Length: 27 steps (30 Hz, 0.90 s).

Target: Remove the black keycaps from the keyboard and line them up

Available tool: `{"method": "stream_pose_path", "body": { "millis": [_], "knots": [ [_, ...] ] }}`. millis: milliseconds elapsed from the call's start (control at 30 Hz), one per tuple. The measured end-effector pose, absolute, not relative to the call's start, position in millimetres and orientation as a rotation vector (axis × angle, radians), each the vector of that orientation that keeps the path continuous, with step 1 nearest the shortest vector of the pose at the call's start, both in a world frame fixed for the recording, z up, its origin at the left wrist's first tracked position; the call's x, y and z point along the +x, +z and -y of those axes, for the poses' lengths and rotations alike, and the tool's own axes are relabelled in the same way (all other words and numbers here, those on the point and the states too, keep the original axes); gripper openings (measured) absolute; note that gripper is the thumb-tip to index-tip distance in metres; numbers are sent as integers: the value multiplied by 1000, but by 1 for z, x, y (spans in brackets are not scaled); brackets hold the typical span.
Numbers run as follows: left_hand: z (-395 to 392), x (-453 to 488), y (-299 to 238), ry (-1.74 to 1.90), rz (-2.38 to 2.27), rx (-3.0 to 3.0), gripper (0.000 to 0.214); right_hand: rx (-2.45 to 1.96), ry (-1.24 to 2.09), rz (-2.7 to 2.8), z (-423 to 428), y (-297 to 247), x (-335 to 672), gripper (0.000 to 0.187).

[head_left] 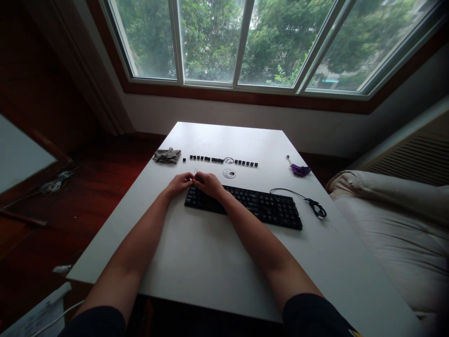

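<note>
My left hand (181, 182) and my right hand (209, 184) meet above the left end of a black keyboard (259, 202). Both have their fingers closed in a pinch, the tips touching or nearly so. A thin wire loop (196, 171) sticks up at the right hand's fingertips. Whatever the left fingers pinch is too small and dark to tell. Beyond the hands, several black keycaps (200, 158) lie in a row across the white table, with one loose keycap (184, 160) at the left end. My right hand and forearm hide part of the keys.
Two small round clear pieces (229, 174) lie behind the keyboard. A grey cloth (167, 156) rests at the table's left edge, a purple cloth (300, 170) at the right. The keyboard's coiled cable (316, 208) sits beside its right end. A cushioned seat (389, 224) stands right of the table (196, 262).
</note>
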<state>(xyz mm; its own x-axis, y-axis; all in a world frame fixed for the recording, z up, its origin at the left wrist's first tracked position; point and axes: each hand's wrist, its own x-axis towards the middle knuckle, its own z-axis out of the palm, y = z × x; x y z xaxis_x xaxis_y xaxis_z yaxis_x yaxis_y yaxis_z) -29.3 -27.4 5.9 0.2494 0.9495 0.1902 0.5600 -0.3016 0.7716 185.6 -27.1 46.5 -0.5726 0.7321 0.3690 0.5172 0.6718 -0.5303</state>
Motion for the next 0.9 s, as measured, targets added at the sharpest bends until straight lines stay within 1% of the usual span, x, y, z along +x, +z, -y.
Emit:
{"method": "stream_pose_path", "body": {
  "millis": [167,267,467,633,767,900],
  "knots": [
    [27,-30,6,889,-1333,1962,23,-893,351,2427,28,44,185,18],
    [26,-31,5,884,-1333,1966,23,-903,363,2407,28,42,185,20],
    [28,-30,7,865,-1367,1971,28,-953,535,2224,27,39,188,25],
    [29,-29,10,871,-1360,1965,28,-946,586,2148,31,41,188,29],
    [30,-28,10,872,-1350,1950,26,-999,743,1902,28,44,191,34],
    [30,-27,11,863,-1351,1922,27,-971,898,1721,23,44,193,29]
  ]
}}
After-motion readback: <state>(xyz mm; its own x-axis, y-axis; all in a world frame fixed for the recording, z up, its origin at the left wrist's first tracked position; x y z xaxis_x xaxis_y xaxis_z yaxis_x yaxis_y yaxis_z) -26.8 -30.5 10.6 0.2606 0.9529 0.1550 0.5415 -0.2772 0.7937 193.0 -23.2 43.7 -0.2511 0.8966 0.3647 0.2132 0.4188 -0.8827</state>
